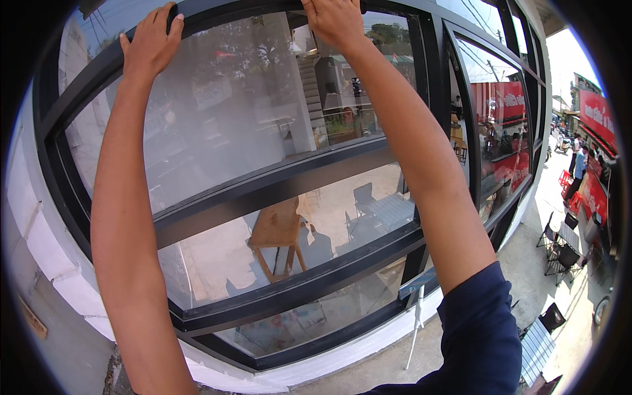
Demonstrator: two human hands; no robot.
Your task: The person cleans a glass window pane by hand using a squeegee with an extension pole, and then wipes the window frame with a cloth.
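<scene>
Both arms reach up across a large window in a black metal frame (276, 190). My left hand (153, 44) rests on the frame's upper bar at the top left, thumb apart from the fingers. A small dark thing (172, 16) shows between thumb and forefinger; I cannot tell what it is. At the upper bar farther right is my right hand (339, 22), its fingertips cut off by the picture's top edge. The big glass pane (222, 113) between my forearms looks hazy and carries reflections. Below it are two lower panes, and a wooden table (276, 224) shows in the middle one.
A white pole with a blue head (417, 284) leans against the frame at lower right. Another framed glass panel (498, 128) adjoins on the right. Slatted tables (538, 348) and black chairs (565, 259) stand outside, with people (578, 165) and red signs (597, 116) beyond.
</scene>
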